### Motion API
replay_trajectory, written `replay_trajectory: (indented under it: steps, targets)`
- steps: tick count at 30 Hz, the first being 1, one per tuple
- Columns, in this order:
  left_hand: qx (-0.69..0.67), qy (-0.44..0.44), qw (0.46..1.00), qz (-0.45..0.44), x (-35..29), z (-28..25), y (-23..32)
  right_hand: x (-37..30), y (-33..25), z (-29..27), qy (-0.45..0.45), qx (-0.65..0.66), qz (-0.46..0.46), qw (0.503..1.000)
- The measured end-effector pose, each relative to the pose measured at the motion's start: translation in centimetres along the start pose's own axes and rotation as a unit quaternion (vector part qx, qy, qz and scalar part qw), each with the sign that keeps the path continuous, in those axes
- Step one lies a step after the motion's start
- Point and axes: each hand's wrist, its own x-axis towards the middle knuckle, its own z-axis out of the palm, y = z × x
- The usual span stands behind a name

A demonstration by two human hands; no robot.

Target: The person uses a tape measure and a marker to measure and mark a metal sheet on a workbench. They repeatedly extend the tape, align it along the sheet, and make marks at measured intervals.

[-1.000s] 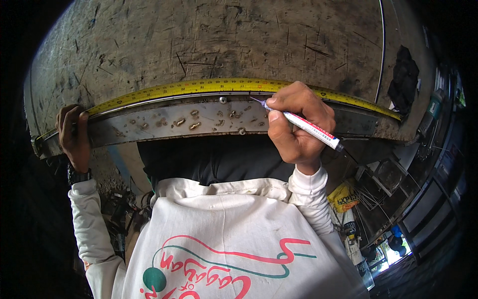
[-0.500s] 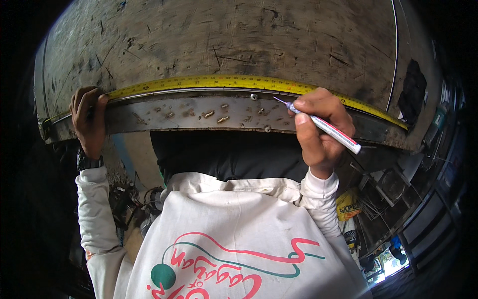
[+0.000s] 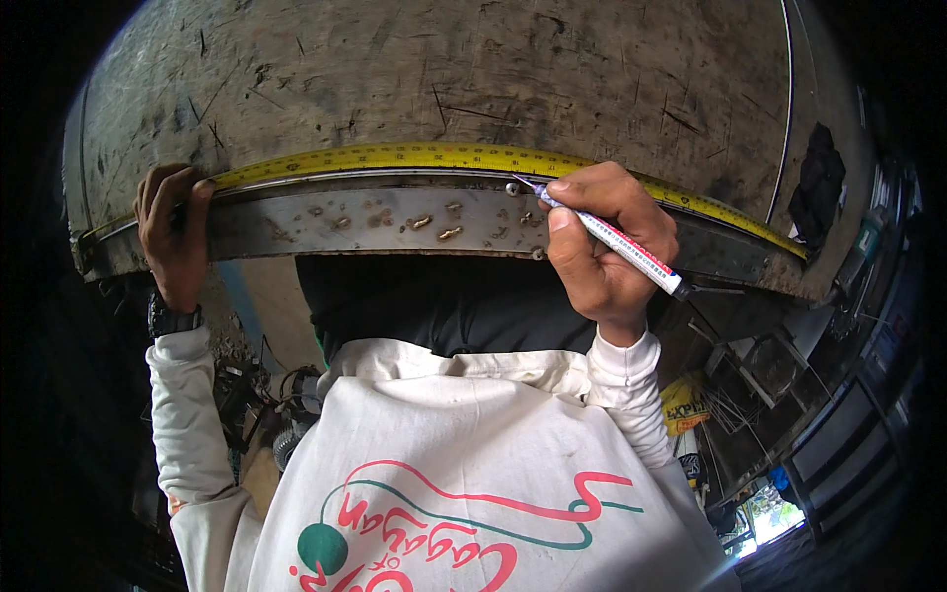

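A yellow tape measure (image 3: 395, 156) is stretched along the front edge of the worn table, beside a thin metal rod (image 3: 345, 179). My left hand (image 3: 176, 232) is closed over the tape and rod toward the left end, its fingers curled and partly hidden. In my right hand (image 3: 617, 242) is a white paint marker (image 3: 626, 247) with a red stripe, pinched between thumb and fingers. Its thin tip reaches the rod and the tape's near edge, next to a small round metal piece (image 3: 512, 188) on the steel edge strip. Whether the tip touches cannot be made out.
The scratched tabletop (image 3: 365, 89) spreads beyond the tape. Burn-marked steel (image 3: 326, 217) forms its front edge. A dark cloth (image 3: 819, 183) lies at the right end, near a teal bottle (image 3: 868, 240). A yellow bag (image 3: 683, 405) and metal rods sit below right.
My right hand has moved left with the marker, bringing its tip up to the rod beside the round metal piece. My left hand stays in nearly the same place.
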Motion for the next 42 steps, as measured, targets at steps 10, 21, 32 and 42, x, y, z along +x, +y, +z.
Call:
replay_trajectory:
  steps: [10, 21, 32, 42]
  targets:
    - [-0.022, -0.010, 1.000, -0.009, 0.1, 0.1, 0.0, -0.2, 0.1, -1.0, -0.004, 0.065, 0.003, 0.998]
    - [0.001, -0.008, 1.000, -0.016, -0.3, 0.0, -0.3, -2.7, -0.5, -9.2, 0.182, 0.073, 0.059, 0.979]
    - [-0.021, -0.002, 1.000, -0.004, -0.2, 0.1, -0.8, -2.6, -0.7, -7.9, 0.205, 0.099, 0.079, 0.970]
    - [-0.015, 0.003, 1.000, -0.023, -0.1, 0.1, 0.0, 0.0, -2.0, 0.2, 0.000, 0.059, 0.008, 0.998]
